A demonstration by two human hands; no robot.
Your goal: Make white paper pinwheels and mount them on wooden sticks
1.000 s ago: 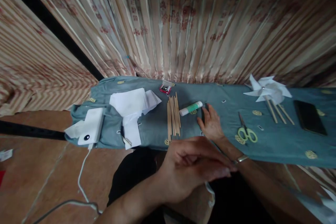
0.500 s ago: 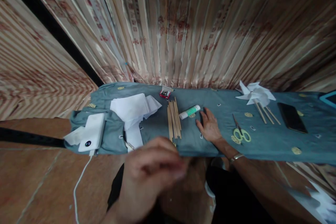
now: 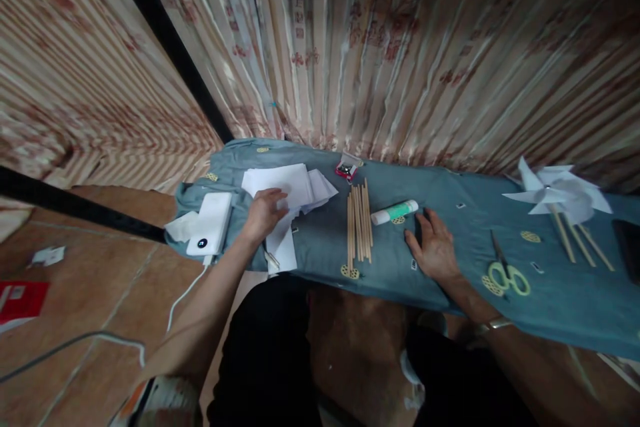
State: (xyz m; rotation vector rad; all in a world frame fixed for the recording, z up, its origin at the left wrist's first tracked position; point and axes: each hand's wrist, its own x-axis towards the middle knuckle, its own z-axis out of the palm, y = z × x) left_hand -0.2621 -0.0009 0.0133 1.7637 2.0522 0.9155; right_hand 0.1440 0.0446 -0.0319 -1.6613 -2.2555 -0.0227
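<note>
My left hand (image 3: 266,215) is over the near left edge of a stack of white paper sheets (image 3: 285,180), fingers slightly bent and apart; whether they touch the paper is hard to tell. My right hand (image 3: 436,245) rests on the cloth with thumb and fingers spread, holding nothing. Just left of its fingertips lies a white and green glue stick (image 3: 395,212). Several thin wooden sticks (image 3: 359,223) lie side by side between my hands. Behind them sits a small open red box (image 3: 346,168) of tiny metallic pieces.
Scissors with pale green handles (image 3: 507,278) lie right of my right hand. Farther right are white paper pinwheels (image 3: 560,190) on sticks and a dark phone (image 3: 627,247). A white power bank (image 3: 210,223) with a cable sits at the left end. A curtain (image 3: 380,80) hangs behind the cloth-covered table (image 3: 470,200).
My left hand has gone from in front of the table, close to the camera, forward and left to the paper. My right hand stays on the cloth. The view has shifted left.
</note>
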